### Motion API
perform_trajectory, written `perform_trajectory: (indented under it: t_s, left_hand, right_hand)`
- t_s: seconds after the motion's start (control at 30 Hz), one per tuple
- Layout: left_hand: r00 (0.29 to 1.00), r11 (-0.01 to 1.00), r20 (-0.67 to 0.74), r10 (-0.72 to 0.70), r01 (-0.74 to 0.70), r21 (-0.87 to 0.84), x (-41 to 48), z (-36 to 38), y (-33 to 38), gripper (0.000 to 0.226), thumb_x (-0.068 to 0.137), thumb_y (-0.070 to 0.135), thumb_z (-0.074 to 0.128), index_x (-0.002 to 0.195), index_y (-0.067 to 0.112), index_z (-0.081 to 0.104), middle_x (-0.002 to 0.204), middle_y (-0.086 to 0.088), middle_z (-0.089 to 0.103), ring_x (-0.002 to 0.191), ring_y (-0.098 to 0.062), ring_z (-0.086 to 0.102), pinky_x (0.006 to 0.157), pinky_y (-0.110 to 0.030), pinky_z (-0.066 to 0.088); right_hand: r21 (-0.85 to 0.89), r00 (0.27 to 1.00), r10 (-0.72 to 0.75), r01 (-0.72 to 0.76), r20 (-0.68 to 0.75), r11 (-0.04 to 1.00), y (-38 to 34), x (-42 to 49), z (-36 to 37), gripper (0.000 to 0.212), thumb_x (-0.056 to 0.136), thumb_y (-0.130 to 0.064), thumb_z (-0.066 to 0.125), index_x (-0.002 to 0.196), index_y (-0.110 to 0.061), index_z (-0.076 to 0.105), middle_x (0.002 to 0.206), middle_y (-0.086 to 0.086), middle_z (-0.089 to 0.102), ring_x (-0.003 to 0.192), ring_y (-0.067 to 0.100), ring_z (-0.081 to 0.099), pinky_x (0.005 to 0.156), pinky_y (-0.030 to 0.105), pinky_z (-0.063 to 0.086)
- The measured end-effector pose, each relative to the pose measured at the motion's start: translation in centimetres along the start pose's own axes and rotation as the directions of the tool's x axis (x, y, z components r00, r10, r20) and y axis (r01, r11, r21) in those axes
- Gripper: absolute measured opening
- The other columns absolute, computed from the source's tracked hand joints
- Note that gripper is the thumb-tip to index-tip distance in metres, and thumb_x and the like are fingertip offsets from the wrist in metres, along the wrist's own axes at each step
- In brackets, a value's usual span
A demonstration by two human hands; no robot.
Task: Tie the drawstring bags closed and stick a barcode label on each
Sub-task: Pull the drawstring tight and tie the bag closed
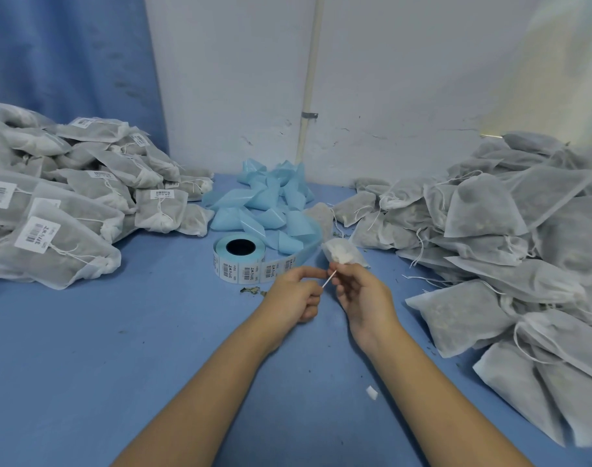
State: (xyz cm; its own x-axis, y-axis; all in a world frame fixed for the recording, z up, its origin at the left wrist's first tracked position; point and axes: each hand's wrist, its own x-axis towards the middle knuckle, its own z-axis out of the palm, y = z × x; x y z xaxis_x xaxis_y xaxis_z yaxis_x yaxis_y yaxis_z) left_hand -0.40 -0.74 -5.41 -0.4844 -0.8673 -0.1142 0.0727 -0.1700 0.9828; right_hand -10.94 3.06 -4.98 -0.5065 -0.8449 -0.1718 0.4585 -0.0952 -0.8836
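Observation:
My right hand (358,291) holds up a white drawstring bag (342,252) by its gathered neck, just above the blue table. My left hand (296,293) pinches the white drawstring (329,279), which runs taut between the two hands. Behind the hands stands a roll of barcode labels (239,261), with a strip of labels unrolled toward the right. A pile of bags bearing barcode labels (62,200) lies at the left. A pile of bags without labels (510,237) lies at the right.
A heap of used light-blue label backing (267,205) lies behind the roll against the white wall. Small green crumbs (252,291) and a white scrap (371,392) sit on the blue table (136,348). A blue curtain hangs at the back left.

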Motion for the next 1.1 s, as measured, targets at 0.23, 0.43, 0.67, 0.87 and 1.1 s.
perform_trajectory:
  t_s: [0.23, 0.43, 0.67, 0.87, 1.1]
  left_hand:
    - [0.983, 0.925, -0.071, 0.168, -0.132, 0.356, 0.3, -0.4, -0.9, 0.012, 0.091, 0.006, 0.050, 0.087, 0.010, 0.061, 0.044, 0.005, 0.048, 0.042, -0.011, 0.047, 0.054, -0.026, 0.042]
    - [0.881, 0.610, -0.105, 0.461, -0.228, 0.759, 0.3, -2.3, -1.8, 0.011, 0.094, 0.022, 0.051, 0.093, 0.019, 0.062, 0.079, 0.007, 0.060, 0.078, -0.013, 0.054, 0.071, -0.032, 0.044]
    - [0.754, 0.291, -0.003, 0.657, -0.250, 0.924, -0.6, -1.8, -1.3, 0.015, 0.096, 0.021, 0.048, 0.094, 0.014, 0.061, 0.096, 0.003, 0.054, 0.090, -0.017, 0.050, 0.070, -0.031, 0.041]
    - [0.683, 0.227, 0.087, 0.725, -0.357, 0.906, -1.2, -0.5, -1.2, 0.009, 0.086, 0.003, 0.060, 0.089, 0.006, 0.068, 0.113, -0.002, 0.065, 0.089, -0.026, 0.059, 0.069, -0.034, 0.045]
    - [0.815, 0.682, -0.101, 0.570, -0.401, 0.611, -0.4, -0.4, -1.4, 0.012, 0.097, 0.014, 0.047, 0.090, 0.021, 0.054, 0.090, 0.005, 0.063, 0.086, -0.016, 0.058, 0.079, -0.033, 0.045]
  right_hand:
    - [0.034, 0.998, 0.032, -0.034, 0.053, 0.999, -0.1, 0.2, -0.3, 0.012, 0.088, -0.009, 0.057, 0.085, -0.012, 0.068, 0.078, -0.002, 0.070, 0.059, 0.005, 0.054, 0.058, 0.015, 0.040]
    - [-0.165, 0.988, -0.084, 0.104, 0.127, 0.981, -0.1, 0.4, -0.6, 0.014, 0.092, -0.012, 0.054, 0.080, -0.013, 0.062, 0.070, 0.001, 0.066, 0.049, 0.011, 0.050, 0.046, 0.018, 0.034]
    - [-0.785, 0.865, -0.455, 0.429, 0.213, 0.448, 0.6, 0.5, -1.1, 0.016, 0.092, -0.021, 0.052, 0.076, -0.018, 0.055, 0.068, -0.005, 0.055, 0.065, 0.014, 0.047, 0.061, 0.031, 0.035]
    - [-0.918, 0.777, -0.504, 0.387, 0.376, -0.087, 1.2, -0.4, -0.6, 0.018, 0.098, -0.028, 0.043, 0.099, -0.022, 0.060, 0.101, -0.007, 0.063, 0.097, 0.019, 0.048, 0.071, 0.036, 0.040]
    - [-0.829, 0.658, -0.546, 0.542, 0.518, -0.134, 1.4, -1.2, -0.4, 0.046, 0.083, -0.003, 0.055, 0.127, -0.015, 0.058, 0.141, -0.007, 0.051, 0.116, 0.024, 0.051, 0.085, 0.039, 0.044]
